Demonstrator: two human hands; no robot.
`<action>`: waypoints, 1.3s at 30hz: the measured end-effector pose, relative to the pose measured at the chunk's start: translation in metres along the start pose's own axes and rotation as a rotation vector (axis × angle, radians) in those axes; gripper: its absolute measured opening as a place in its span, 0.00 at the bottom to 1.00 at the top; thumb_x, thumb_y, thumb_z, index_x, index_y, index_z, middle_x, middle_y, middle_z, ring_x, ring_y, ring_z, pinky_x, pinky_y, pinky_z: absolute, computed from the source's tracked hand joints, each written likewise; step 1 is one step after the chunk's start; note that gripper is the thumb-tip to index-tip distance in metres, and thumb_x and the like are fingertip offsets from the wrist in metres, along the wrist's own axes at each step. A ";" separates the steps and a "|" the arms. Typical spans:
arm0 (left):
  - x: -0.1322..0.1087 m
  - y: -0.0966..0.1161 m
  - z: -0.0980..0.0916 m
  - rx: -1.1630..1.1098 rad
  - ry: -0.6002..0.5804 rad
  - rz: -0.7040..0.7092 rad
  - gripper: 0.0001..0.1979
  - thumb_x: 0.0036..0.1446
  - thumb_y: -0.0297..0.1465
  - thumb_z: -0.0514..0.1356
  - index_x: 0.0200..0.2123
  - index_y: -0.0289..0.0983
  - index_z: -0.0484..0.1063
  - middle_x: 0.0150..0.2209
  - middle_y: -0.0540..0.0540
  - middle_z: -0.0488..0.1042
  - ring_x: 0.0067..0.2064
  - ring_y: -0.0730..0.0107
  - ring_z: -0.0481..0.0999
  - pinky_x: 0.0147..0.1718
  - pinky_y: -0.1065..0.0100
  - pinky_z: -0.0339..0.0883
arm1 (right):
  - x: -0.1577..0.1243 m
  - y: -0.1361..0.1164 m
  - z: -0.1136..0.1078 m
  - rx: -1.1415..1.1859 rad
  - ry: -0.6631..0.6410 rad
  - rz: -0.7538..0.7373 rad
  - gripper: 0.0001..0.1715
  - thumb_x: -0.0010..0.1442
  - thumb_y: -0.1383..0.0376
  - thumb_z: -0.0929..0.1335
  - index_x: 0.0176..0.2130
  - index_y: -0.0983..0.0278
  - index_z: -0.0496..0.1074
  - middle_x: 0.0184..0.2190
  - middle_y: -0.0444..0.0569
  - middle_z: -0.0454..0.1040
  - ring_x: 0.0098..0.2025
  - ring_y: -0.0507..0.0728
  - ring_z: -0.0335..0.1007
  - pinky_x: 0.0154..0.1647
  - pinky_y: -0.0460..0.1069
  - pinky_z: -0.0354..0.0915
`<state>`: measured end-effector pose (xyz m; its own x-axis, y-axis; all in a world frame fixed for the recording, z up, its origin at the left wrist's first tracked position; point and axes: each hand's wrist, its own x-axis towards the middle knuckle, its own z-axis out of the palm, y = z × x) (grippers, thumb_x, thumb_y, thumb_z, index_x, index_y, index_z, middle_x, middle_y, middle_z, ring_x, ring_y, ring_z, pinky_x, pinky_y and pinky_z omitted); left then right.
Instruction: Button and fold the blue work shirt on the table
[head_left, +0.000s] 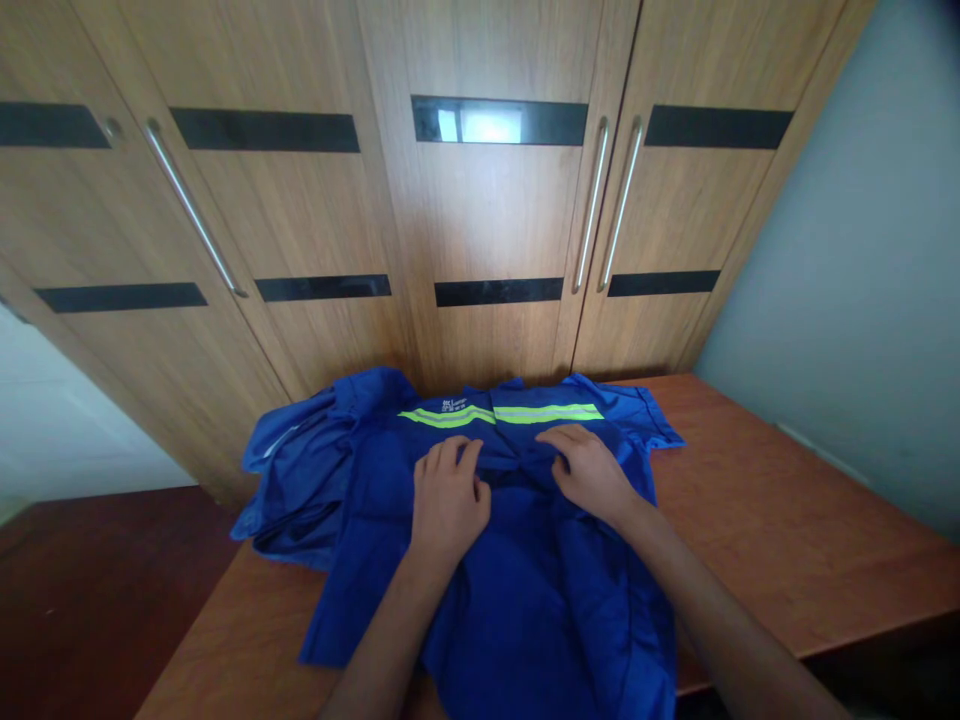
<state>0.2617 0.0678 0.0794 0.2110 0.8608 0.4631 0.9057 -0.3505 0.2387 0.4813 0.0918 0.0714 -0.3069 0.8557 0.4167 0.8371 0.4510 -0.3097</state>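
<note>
A blue work shirt (525, 590) with a yellow-green reflective stripe (501, 413) lies spread on a brown wooden table (787, 520). My left hand (448, 498) rests flat on the shirt's middle, fingers stretched towards the stripe. Just to its right, my right hand (589, 468) also lies flat on the cloth, fingers pointing left. Between the two hands the fabric is bunched in a small fold. Neither hand grips anything.
More blue cloth (300, 470) is heaped at the table's left end, hanging over the edge. A wooden wardrobe (480, 220) with long metal handles stands right behind the table. A grey wall (870, 300) runs along the right. Dark red floor (97, 590) lies to the left.
</note>
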 end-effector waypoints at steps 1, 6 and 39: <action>0.003 0.007 -0.002 -0.003 -0.018 0.048 0.23 0.52 0.24 0.54 0.53 0.40 0.67 0.52 0.41 0.68 0.54 0.54 0.65 0.52 0.56 0.58 | 0.004 -0.005 0.001 0.021 -0.004 -0.023 0.26 0.53 0.76 0.63 0.49 0.61 0.72 0.48 0.50 0.74 0.52 0.58 0.66 0.56 0.51 0.59; 0.021 0.026 0.015 -0.040 -0.211 0.133 0.16 0.57 0.27 0.54 0.49 0.41 0.68 0.49 0.43 0.70 0.52 0.58 0.67 0.51 0.59 0.59 | 0.015 -0.015 0.024 -0.014 -0.139 0.078 0.14 0.56 0.68 0.68 0.44 0.63 0.74 0.42 0.54 0.76 0.46 0.61 0.71 0.49 0.53 0.63; 0.019 -0.004 0.063 -0.296 -0.233 0.053 0.14 0.60 0.23 0.50 0.37 0.41 0.75 0.35 0.48 0.74 0.41 0.68 0.73 0.41 0.71 0.64 | 0.005 -0.007 0.058 0.138 -0.043 0.167 0.14 0.61 0.68 0.64 0.43 0.59 0.77 0.40 0.49 0.79 0.43 0.57 0.74 0.47 0.49 0.66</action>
<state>0.2847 0.1087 0.0332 0.3638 0.8875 0.2829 0.7529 -0.4590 0.4717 0.4478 0.1079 0.0259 -0.1902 0.9302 0.3138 0.8087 0.3297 -0.4871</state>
